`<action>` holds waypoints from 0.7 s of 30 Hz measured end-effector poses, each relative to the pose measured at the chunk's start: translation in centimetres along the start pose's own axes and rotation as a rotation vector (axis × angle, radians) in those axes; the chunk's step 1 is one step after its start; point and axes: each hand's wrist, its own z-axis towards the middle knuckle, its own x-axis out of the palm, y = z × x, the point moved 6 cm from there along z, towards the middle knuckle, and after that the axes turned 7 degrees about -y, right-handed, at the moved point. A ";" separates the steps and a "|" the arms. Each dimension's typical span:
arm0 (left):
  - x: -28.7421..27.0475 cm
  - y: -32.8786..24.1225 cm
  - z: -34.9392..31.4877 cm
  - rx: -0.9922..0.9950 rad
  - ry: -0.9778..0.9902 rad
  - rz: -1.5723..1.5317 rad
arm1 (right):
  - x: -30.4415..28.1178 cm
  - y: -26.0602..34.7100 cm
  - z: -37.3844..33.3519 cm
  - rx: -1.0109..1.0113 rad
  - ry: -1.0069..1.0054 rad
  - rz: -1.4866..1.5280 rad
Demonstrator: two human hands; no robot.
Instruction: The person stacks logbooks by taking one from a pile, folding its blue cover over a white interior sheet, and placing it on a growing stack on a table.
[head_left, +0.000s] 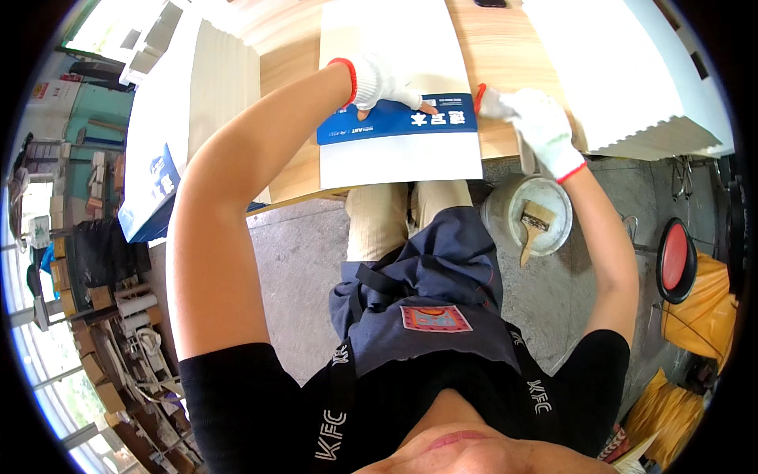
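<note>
Misalignment looks the likeliest fault: the blue printed strip point(395, 126) lies across the white sheet point(400, 162) near the front edge of the wooden table point(509, 47), and uneven pressure from the left hand point(385, 85), its fingers spread wide on the strip, could skew or crease it. The right hand point(542, 122) is just beside the sheet; whether its fingers hold anything, I cannot tell. A low swing could catch the bucket point(496, 212) and spill its brush point(533, 225)
</note>
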 end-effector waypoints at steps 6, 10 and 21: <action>0.9 -4.5 -4.8 0.043 -0.593 0.400 | -2.6 5.6 3.4 0.024 0.317 0.195; 5.3 -6.0 -11.9 -0.070 -0.718 -0.907 | 1.2 6.7 2.3 -0.156 0.089 0.140; 13.0 -2.0 -9.9 -0.414 -1.043 -2.979 | 1.9 3.7 1.1 -0.053 0.144 0.544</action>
